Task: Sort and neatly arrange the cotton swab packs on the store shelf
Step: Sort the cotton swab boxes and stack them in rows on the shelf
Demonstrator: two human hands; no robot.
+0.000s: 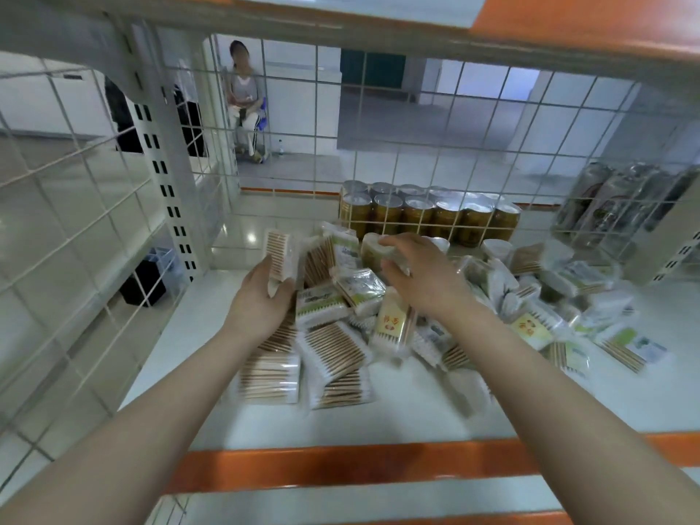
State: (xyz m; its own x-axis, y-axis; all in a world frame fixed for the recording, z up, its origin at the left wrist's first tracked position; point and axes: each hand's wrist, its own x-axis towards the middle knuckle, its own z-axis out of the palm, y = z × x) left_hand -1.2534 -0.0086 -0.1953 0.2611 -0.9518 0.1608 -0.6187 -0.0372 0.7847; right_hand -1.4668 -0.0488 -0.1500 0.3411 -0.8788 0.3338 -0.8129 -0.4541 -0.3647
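Clear crinkly film packs of wooden-stemmed cotton swabs (341, 354) are lying jumbled on the white shelf (416, 418); their green and yellow labels are too blurred to read. Your left hand (261, 297) is gripping one upright pack (278, 255); your right hand (420, 274) is curling around a rounded pack (373, 250). Gold-lidded jars (428, 214) are standing behind the wire grid (382, 161).

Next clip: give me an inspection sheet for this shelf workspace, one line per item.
Surface: white shelf with orange front edge.
Job's things: swab packs lie in a loose, overlapping pile, unsorted.
Clutter: gold-labelled cans behind the mesh; clear bottles at far right.
Grippers: left hand holds one pack upright; right hand grips a round tub.
Cables: nothing seen.
Surroundings: wire mesh back and side; a person seated beyond it.
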